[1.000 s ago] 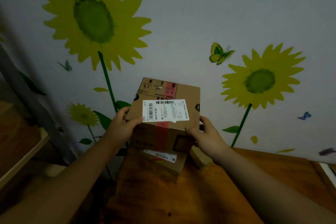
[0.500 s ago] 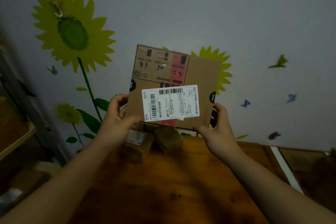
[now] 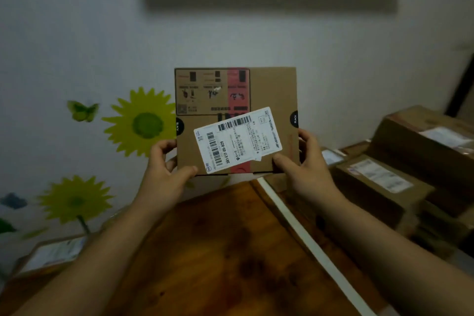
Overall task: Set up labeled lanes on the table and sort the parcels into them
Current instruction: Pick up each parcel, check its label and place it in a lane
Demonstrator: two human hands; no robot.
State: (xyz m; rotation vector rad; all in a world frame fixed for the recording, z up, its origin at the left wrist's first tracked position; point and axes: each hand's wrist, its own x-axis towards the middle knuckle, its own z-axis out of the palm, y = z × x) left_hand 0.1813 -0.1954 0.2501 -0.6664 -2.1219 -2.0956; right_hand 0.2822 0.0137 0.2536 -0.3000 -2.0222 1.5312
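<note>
the wooden surface [image 3: 218,264] spreads below the cardboard parcel [image 3: 272,90]. stacked brown parcels [image 3: 400,174] sit right of the cardboard parcel and lower. the cardboard parcel is held upright in the air. the left hand [image 3: 166,177] grips its lower left edge, the right hand [image 3: 307,174] its lower right corner, thumbs on the front. its white shipping label [image 3: 238,140] sits tilted on the front face.

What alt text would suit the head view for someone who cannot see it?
The left hand and right hand hold a cardboard parcel upright above a wooden table, its shipping label facing the camera. More parcels sit stacked at right.
</note>
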